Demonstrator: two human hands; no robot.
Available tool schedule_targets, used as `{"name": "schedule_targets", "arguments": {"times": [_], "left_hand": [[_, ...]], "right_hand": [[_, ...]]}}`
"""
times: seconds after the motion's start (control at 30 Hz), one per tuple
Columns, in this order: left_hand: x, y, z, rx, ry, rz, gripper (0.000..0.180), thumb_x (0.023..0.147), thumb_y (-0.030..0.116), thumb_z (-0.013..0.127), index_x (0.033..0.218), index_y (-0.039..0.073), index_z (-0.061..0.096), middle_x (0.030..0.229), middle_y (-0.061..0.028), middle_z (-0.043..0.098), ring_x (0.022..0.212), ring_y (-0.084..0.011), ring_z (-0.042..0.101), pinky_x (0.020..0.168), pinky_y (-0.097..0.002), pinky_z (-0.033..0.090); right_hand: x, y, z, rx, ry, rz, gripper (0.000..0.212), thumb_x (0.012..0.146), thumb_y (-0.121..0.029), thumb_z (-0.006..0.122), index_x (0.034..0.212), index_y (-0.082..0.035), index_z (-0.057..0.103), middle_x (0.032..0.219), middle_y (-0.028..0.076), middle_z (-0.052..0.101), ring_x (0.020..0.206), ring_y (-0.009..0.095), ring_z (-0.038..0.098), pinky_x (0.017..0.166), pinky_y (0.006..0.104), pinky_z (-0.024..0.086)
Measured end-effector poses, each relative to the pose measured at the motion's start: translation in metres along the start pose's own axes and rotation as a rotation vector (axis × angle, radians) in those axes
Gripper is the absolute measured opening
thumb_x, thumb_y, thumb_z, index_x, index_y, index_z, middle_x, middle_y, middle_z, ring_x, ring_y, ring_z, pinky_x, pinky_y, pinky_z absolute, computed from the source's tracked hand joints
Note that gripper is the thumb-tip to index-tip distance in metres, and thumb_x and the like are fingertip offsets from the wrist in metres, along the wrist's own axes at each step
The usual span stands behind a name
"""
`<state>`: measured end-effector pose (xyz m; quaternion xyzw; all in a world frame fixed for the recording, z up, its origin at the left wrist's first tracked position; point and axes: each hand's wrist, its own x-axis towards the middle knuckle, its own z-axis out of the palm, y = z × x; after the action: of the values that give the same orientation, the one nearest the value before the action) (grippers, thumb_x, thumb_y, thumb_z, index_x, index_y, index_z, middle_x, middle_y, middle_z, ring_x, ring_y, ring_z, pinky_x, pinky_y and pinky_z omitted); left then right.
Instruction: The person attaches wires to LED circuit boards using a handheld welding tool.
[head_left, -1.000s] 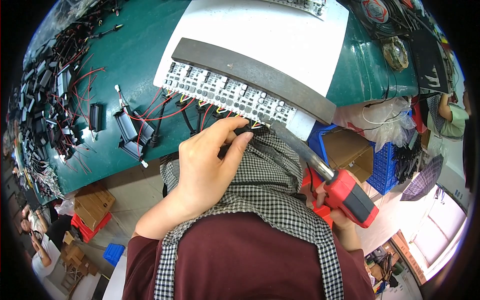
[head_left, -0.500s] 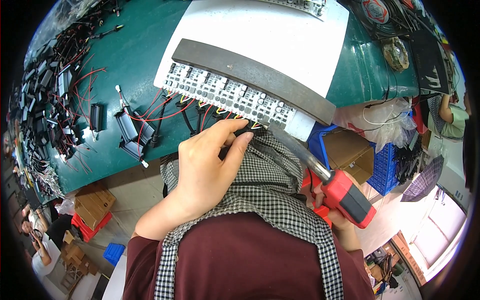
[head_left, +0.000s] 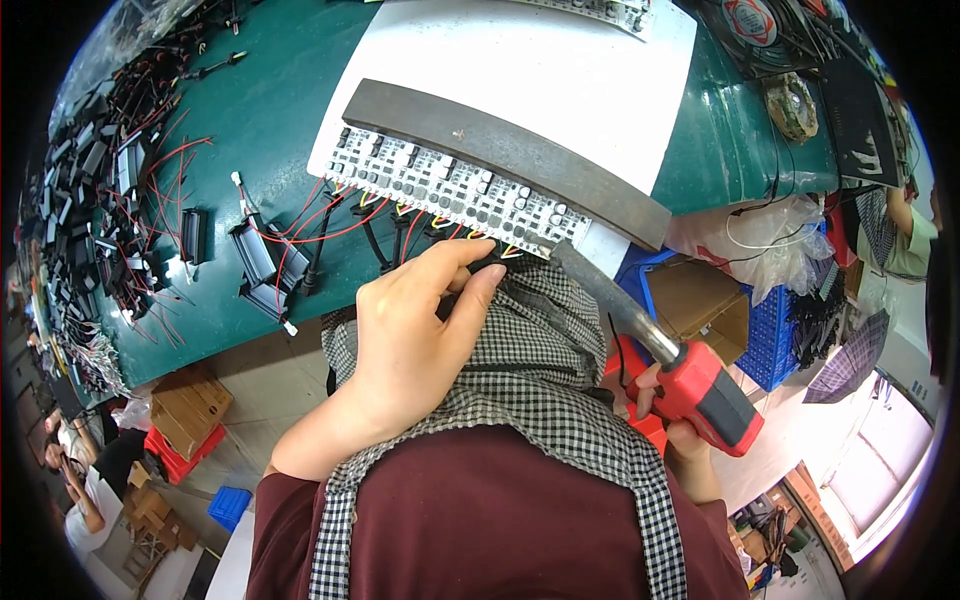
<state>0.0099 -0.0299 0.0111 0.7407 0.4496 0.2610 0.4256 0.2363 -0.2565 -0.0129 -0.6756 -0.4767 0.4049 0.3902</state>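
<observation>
A row of joined white circuit boards [head_left: 455, 190] lies at the near edge of a white sheet [head_left: 530, 85]. A dark, slightly curved-looking metal bar [head_left: 500, 150] rests along the boards' far side. Wires run off their near edge, some ending in black cables. My left hand [head_left: 415, 320] is closed in a pinch on a black cable with coloured wires at the boards' near edge, toward the right end. My right hand [head_left: 675, 420] grips a red and black soldering gun [head_left: 705, 395]. Its metal barrel points up and left, with the tip at the boards' right end.
On the green table [head_left: 270, 80], a heap of black parts and wires [head_left: 100, 190] fills the left side. Black casings [head_left: 265, 255] with red wires lie nearer the boards. Blue crates [head_left: 770, 340] and a cardboard box [head_left: 705, 300] stand right of my lap. A fan [head_left: 750, 25] sits far right.
The soldering gun in my right hand has shifted a little to the right, its tip away from the pinched wires. My left hand stays put.
</observation>
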Motion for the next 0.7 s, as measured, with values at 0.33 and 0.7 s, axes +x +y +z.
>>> {"name": "schedule_targets", "arguments": {"times": [0.33, 0.7], "left_hand": [[0.001, 0.000, 0.001, -0.020, -0.046, -0.043, 0.021, 0.078, 0.003, 0.068, 0.096, 0.001, 0.058, 0.060, -0.0059, 0.055, 0.049, -0.0157, 0.053, 0.047, -0.0266, 0.042], [0.001, -0.017, 0.017, 0.192, 0.094, 0.312, 0.022, 0.074, 0.002, 0.071, 0.092, 0.002, 0.058, 0.063, -0.0040, 0.056, 0.048, -0.0152, 0.052, 0.046, -0.0276, 0.042]], "right_hand": [[0.080, -0.055, 0.043, 0.584, 0.179, 0.029, 0.073, 0.081, -0.065, 0.051, 0.105, 0.004, 0.047, 0.092, 0.017, 0.055, 0.085, 0.025, 0.057, 0.080, 0.0392, 0.048], [0.107, -0.056, 0.059, 0.592, 0.031, -0.070, 0.077, 0.084, -0.063, 0.048, 0.124, 0.003, 0.041, 0.114, 0.017, 0.054, 0.127, 0.044, 0.036, 0.107, 0.0538, 0.024]]}}
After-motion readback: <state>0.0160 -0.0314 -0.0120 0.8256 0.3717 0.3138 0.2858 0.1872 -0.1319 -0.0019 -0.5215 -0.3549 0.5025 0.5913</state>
